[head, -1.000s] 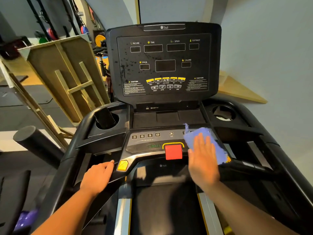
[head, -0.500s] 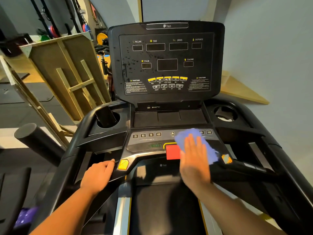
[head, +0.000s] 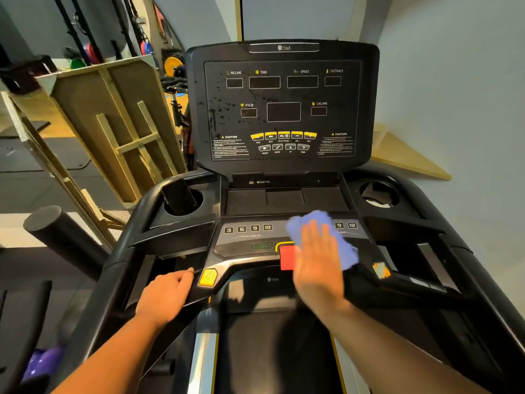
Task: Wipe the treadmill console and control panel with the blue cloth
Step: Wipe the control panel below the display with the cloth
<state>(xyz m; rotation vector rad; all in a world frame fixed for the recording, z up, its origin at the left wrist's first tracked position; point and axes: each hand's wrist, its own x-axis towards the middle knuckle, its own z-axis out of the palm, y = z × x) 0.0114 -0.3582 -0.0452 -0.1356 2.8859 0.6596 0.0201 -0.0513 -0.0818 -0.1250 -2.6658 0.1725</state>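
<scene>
The treadmill console (head: 284, 109) stands upright and faces the person, its dark screen speckled with droplets on the left side. Below the console, the control panel (head: 250, 237) slopes toward the person, its long axis running left to right. The right hand (head: 318, 263) lies flat on the panel with straight fingers pointing up toward the console, pressing the blue cloth (head: 341, 245) down. The cloth stretches diagonally, from just below the console's shelf down to the right, covering the panel's middle and partly hiding the red stop button (head: 287, 258). Left of that button, the left hand (head: 164, 297) curls its fingers over the handlebar (head: 196, 297), just beside the yellow button (head: 208, 277).
</scene>
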